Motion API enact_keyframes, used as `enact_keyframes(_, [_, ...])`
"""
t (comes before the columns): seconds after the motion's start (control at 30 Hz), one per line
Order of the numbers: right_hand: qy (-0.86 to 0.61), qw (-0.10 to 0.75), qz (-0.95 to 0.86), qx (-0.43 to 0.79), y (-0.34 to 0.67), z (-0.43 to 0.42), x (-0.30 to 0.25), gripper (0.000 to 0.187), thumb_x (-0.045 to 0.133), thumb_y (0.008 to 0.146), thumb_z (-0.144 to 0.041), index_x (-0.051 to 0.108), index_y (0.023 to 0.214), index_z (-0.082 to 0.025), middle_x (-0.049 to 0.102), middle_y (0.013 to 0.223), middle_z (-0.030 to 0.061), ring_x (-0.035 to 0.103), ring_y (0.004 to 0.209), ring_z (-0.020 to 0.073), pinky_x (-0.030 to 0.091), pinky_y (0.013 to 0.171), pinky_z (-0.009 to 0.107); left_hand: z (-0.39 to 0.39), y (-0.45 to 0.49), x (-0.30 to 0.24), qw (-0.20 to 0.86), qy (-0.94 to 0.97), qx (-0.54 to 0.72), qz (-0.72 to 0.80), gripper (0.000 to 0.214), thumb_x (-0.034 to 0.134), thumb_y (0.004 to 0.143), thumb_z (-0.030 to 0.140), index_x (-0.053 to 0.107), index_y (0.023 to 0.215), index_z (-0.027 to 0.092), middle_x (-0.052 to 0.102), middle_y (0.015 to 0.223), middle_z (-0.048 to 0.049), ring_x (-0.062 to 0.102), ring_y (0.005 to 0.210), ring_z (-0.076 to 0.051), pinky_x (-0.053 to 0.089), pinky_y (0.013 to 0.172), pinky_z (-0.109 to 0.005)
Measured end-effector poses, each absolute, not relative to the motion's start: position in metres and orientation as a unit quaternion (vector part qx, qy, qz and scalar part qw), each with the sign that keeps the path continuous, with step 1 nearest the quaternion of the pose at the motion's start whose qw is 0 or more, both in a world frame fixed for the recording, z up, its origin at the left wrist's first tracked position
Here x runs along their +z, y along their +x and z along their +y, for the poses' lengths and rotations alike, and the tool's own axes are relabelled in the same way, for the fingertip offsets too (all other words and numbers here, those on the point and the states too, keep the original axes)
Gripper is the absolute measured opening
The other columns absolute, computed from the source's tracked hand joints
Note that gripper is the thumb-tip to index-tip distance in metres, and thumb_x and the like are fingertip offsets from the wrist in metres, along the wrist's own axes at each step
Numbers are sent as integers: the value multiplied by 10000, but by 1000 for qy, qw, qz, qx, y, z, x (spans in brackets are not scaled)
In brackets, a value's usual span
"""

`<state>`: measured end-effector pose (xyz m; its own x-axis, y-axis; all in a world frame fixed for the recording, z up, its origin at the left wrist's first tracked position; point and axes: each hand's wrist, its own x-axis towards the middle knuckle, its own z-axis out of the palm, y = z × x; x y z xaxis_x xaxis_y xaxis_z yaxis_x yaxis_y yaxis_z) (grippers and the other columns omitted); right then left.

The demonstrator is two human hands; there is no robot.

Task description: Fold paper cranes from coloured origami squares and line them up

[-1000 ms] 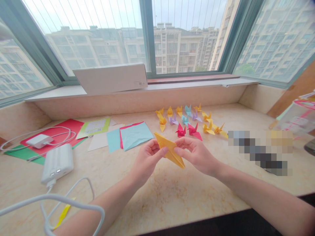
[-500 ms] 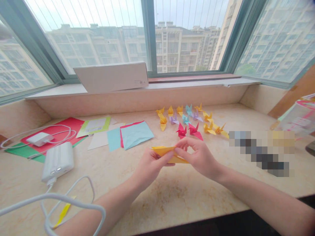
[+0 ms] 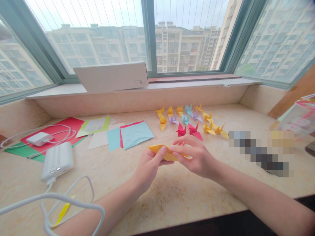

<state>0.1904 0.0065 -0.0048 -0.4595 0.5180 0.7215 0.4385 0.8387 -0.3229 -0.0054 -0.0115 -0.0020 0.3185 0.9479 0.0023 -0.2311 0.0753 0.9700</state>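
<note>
A folded piece of yellow origami paper (image 3: pixel 169 156) is held above the counter between my two hands. My left hand (image 3: pixel 150 165) grips its left part, thumb on top and fingers underneath. On the right part, my right hand (image 3: pixel 194 154) pinches the paper between thumb and fingers, hiding some of it. Just beyond my hands stand several folded paper cranes: red ones (image 3: pixel 195 131) nearest, then yellow (image 3: pixel 162 122), light blue (image 3: pixel 186 119) and purple (image 3: pixel 173 118) ones farther back.
Light blue paper sheets (image 3: pixel 136 133) lie left of my hands, with red and green sheets (image 3: pixel 24 151) farther left. A white power bank (image 3: pixel 58 161) with looping cables (image 3: pixel 73 202) is at the left front. A white box (image 3: pixel 112 78) rests on the sill. At right stands a clear container (image 3: pixel 299 116).
The yellow paper has tilted and shifted slightly left in my hands. My right hand's fingers have moved from a raised pinch to lying flatter along its right part.
</note>
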Motion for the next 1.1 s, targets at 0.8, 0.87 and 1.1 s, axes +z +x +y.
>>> enact_keyframes(0.8, [-422, 434, -665, 438, 181, 6, 0, 209, 696, 872, -387, 704, 937, -188, 749, 867, 47, 698, 807, 191, 558, 737, 327, -12, -2, -3, 626, 490, 478, 372, 278, 718, 854, 395, 769, 956, 142, 777, 967, -104, 710, 909, -244, 565, 810, -348])
enact_keyframes(0.87, [-426, 430, -652, 457, 182, 6, 0, 201, 717, 849, -381, 736, 891, -186, 755, 855, 47, 699, 806, 191, 559, 754, 333, -12, -2, -4, 634, 484, 473, 374, 302, 722, 845, 412, 766, 952, 132, 775, 948, -110, 709, 881, -242, 565, 811, -361])
enact_keyframes(1.1, [-432, 442, -652, 439, 182, 4, 0, 166, 738, 821, -356, 766, 829, -193, 755, 801, 32, 701, 779, 191, 569, 748, 340, -12, -5, -6, 660, 458, 461, 378, 318, 725, 829, 441, 765, 916, 137, 765, 905, -96, 706, 870, -239, 575, 820, -382])
